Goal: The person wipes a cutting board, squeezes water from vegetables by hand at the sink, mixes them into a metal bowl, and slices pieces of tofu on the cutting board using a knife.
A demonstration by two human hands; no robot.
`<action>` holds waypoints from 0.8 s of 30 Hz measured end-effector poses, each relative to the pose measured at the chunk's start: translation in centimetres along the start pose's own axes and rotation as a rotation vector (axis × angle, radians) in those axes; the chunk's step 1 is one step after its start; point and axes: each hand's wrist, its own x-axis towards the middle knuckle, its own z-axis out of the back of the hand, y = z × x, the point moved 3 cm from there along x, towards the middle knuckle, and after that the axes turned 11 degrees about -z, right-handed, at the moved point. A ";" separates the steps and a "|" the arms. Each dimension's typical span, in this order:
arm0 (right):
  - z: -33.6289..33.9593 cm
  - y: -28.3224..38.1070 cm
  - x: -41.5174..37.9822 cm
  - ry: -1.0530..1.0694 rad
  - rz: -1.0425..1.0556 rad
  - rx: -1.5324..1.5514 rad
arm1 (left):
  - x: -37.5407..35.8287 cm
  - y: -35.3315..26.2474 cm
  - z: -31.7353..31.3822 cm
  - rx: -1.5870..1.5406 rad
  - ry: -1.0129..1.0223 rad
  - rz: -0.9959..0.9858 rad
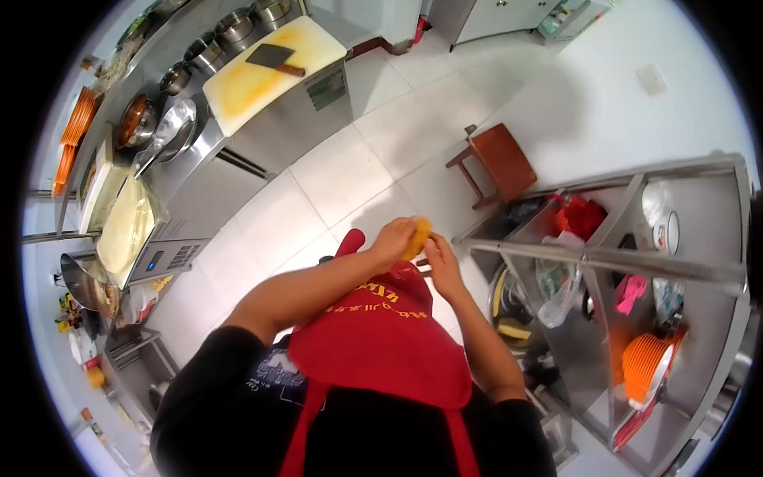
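Note:
In front of my red apron (381, 326), both hands meet around a small yellow-orange piece (419, 238) whose kind I cannot make out. My left hand (393, 241) is closed on its left side. From the right, my right hand (442, 261) has its fingers curled in against the lower edge of the same piece. The fingertips partly hide it, and it is held above the tiled floor. Just left of my left wrist, a rounded red thing (350, 242) sticks out from beneath my forearm.
A cleaver (270, 56) lies on a stained cutting board (318, 44) on the steel counter at upper left. Metal pots (234, 26) line the back. A brown stool (505, 161) stands ahead. Right, a steel shelf (668, 278) holds orange plates (645, 367) and bags.

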 end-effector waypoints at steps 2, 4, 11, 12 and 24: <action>-0.1 -1.7 -5.0 0.015 -0.087 0.104 | -1.7 1.8 -2.7 0.029 0.182 -0.022; -1.2 -5.0 -8.8 -0.056 -0.174 0.292 | -4.6 5.1 -5.3 0.054 0.299 -0.079; -8.6 -14.6 -17.5 -0.300 0.027 0.182 | -18.8 10.9 -1.3 -0.180 0.460 0.210; -9.1 -13.0 -19.7 -0.423 0.031 -0.057 | -20.4 11.3 -0.4 -0.189 0.514 0.263; 13.2 -11.9 -26.8 -1.136 0.207 0.240 | -24.8 17.8 16.5 -0.199 -0.099 0.317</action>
